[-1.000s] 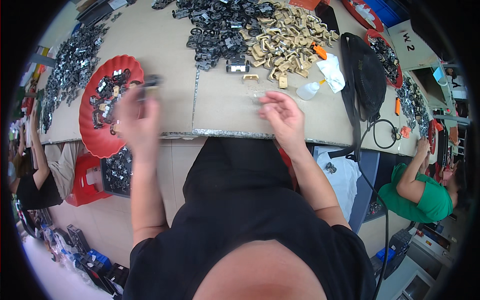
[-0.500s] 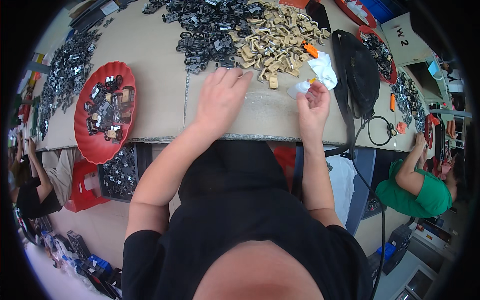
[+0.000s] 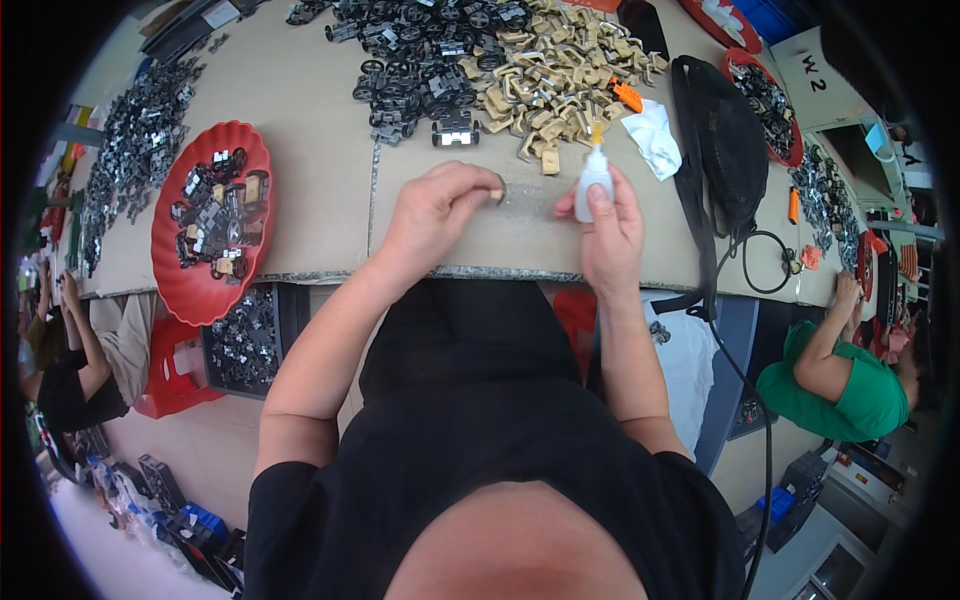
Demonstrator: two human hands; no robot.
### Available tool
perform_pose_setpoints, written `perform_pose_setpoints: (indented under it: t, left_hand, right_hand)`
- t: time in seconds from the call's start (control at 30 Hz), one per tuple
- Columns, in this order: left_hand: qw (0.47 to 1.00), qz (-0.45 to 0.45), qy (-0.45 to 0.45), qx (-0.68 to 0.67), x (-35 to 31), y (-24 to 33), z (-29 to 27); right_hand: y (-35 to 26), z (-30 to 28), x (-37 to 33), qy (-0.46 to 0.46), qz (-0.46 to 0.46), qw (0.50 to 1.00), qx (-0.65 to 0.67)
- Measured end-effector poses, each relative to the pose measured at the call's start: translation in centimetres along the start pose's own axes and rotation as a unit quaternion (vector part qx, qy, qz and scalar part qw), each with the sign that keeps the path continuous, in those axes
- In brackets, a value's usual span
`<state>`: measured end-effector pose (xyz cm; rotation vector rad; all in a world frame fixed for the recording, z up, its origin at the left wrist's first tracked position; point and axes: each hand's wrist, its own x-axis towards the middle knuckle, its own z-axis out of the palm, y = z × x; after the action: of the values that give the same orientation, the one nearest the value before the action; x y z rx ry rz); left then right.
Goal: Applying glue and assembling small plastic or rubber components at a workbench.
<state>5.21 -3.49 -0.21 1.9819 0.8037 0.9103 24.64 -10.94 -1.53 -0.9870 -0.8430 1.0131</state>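
Note:
My left hand [image 3: 438, 212] is closed in a pinch, with a small tan part [image 3: 497, 192] between thumb and fingertips. In my right hand [image 3: 612, 230] is a small white squeeze bottle [image 3: 594, 186], its yellow tip pointing up and away from me. A single black toy-car chassis [image 3: 456, 130] with wheels stands just beyond my left hand, at the near edge of a heap of similar black chassis [image 3: 420, 85]. Right of that heap spreads a pile of tan plastic parts [image 3: 560, 85]. An orange tool or lighter-like object [image 3: 627, 96] lies by the pile.
To my left, a red scalloped tray [image 3: 165, 255] holds several assembled pieces. Many dark parts [image 3: 130, 140] lie beyond it. On the right are a crumpled white tissue [image 3: 653, 140], a black bag [image 3: 725, 150] with straps and a red basket [image 3: 797, 150]. Co-workers sit at both sides.
My left hand has drawn back from the heap and now pinches a tan part. My right hand has moved left and raised the squeeze bottle from the table. The single chassis has come into fuller view.

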Motion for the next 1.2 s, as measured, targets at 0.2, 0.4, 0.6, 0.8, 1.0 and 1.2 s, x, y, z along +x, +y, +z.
perform_pose_setpoints:
  t: [0.2,0.4,0.6,0.8,1.0,1.2]
  left_hand:
    - [0.946,-0.146,-0.036,-0.287,-1.4,1.8,1.0]
    - [0.884,-0.164,-0.015,-0.437,-2.3,0.8,1.2]
    - [0.892,-0.194,0.029,-0.407,-1.6,-0.4,-0.8]
    - [0.888,-0.215,0.014,-0.405,-1.3,-0.1,-1.5]
    - [0.903,-0.228,0.025,-0.364,-1.7,-0.6,-0.6]
    - [0.915,-0.221,0.014,-0.338,-1.7,-1.1,-0.6]
  right_hand:
    - [1.1,4.0,-0.9,-0.069,0.049,0.991,0.104]
    - [0.7,4.5,-0.9,-0.077,0.068,0.983,0.152]
    - [-0.3,2.2,0.5,-0.030,0.036,0.995,0.085]
    - [-0.4,1.5,1.5,0.017,0.045,0.988,0.146]
    - [0.5,2.6,1.2,-0.035,0.022,0.988,0.151]
    - [1.2,3.0,0.1,-0.032,-0.041,0.998,-0.016]
